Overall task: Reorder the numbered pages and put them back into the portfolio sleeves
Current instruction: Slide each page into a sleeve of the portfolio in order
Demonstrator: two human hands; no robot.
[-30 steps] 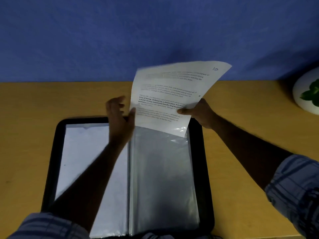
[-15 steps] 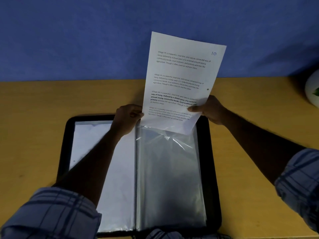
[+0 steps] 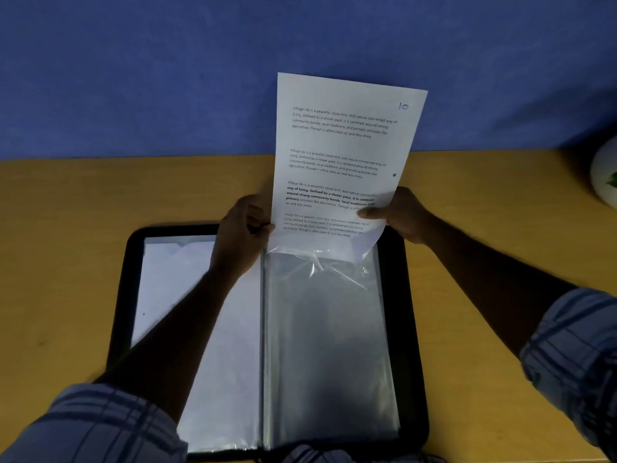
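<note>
While the left-hand sleeve [image 3: 200, 312] already holds a sheet, page 10 [image 3: 340, 162] stands upright, pinched at its edges by the left hand [image 3: 242, 228] and right hand [image 3: 399, 213], its bottom just entering the right-hand sleeve [image 3: 327, 345] of the portfolio [image 3: 412, 329], so sliding it home likely remains.

White pot [image 3: 602, 175] cut off at right edge, left sleeve page [image 3: 187, 295] partly arm-covered

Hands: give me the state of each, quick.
Left hand: closed on the left edge of page 10, at the sleeve mouth.
Right hand: closed on the page's right edge.
</note>
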